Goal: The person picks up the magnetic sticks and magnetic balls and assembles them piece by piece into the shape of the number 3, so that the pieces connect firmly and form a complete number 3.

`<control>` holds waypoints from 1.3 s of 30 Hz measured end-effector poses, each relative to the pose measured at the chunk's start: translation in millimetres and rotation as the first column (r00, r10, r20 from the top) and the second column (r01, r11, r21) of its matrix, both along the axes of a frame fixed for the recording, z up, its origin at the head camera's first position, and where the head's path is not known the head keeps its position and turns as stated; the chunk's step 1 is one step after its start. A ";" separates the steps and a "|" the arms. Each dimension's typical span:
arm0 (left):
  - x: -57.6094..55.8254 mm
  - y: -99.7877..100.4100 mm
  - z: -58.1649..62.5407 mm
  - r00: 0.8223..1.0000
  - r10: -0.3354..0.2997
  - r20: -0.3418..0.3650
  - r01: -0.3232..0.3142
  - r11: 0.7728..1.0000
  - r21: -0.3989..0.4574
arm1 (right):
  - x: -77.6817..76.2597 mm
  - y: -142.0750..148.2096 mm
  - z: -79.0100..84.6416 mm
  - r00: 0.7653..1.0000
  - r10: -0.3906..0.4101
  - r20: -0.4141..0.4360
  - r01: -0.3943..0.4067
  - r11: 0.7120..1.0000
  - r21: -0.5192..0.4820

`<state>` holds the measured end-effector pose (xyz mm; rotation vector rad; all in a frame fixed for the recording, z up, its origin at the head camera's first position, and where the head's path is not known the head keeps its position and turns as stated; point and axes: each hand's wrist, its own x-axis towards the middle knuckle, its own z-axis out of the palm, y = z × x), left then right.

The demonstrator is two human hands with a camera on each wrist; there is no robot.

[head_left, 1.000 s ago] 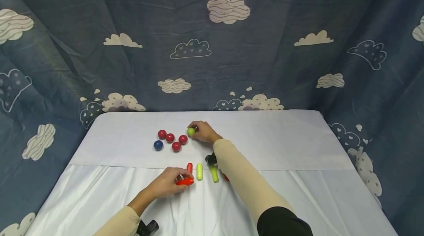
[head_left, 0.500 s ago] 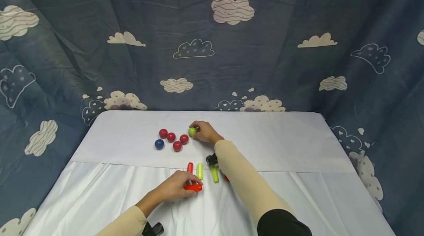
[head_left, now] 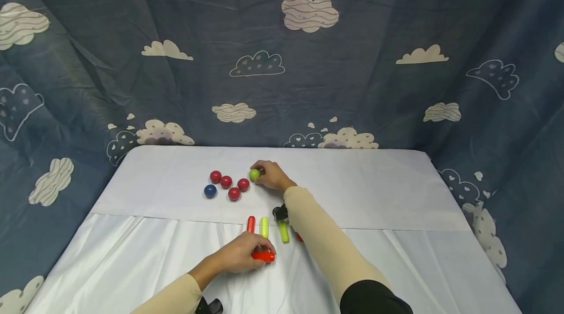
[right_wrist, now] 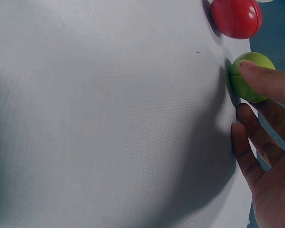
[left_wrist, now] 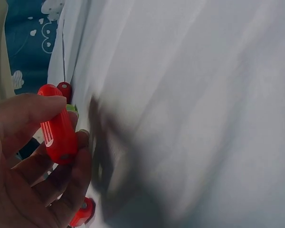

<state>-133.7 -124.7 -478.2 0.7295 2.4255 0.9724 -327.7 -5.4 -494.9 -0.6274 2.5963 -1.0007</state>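
Observation:
My left hand (head_left: 240,255) grips a short red plastic stick with rounded ends (head_left: 264,256) near the front of the table. Ridges along that stick (left_wrist: 61,133) show in the left wrist view, where thumb and fingers pinch it above the cloth. Farther back, my right hand (head_left: 273,177) holds a green ball (head_left: 254,175) between thumb and fingers. A seam runs round the ball (right_wrist: 249,88) in the right wrist view. Just beyond the left hand lie another red stick (head_left: 250,224) and a yellow-green stick (head_left: 264,227).
Several red balls (head_left: 234,193) and one blue ball (head_left: 210,191) sit left of the right hand on the white cloth (head_left: 374,186). A second yellow-green stick (head_left: 284,231) and a partly hidden red piece (head_left: 300,237) lie by the right sleeve. A cloud-patterned curtain (head_left: 343,79) hangs behind.
My left hand has moved right and toward the table's front with the red stick, away from the sticks lying there. The right hand stays in place, holding the green ball.

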 end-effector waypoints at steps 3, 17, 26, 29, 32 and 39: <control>0.9 2.1 -2.1 1.000 -0.009 0.004 0.009 1.000 0.012 | 0.0 -0.4 0.2 1.000 -0.001 -0.001 0.001 1.000 0.004; 1.4 1.7 -7.3 1.000 -0.024 0.007 0.024 0.999 -0.021 | -0.9 -3.4 -1.2 1.000 -0.017 0.010 0.018 1.000 -0.005; 0.8 0.0 -12.3 0.999 -0.035 -0.009 0.035 0.999 0.015 | -1.0 -2.0 -2.1 0.999 -0.033 0.021 0.033 0.999 -0.008; 1.5 1.1 -12.7 1.000 -0.027 -0.005 0.027 0.999 0.022 | -0.6 0.2 -0.7 0.999 -0.023 0.023 0.023 1.000 -0.003; 2.9 2.2 -12.5 1.000 -0.020 -0.005 0.020 1.000 0.021 | -0.1 3.0 1.3 1.000 -0.013 0.022 0.013 1.000 0.003; 4.6 2.6 -10.6 1.000 -0.003 -0.012 0.003 1.000 -0.006 | 2.5 9.1 11.4 0.999 -0.003 0.047 0.003 1.000 -0.003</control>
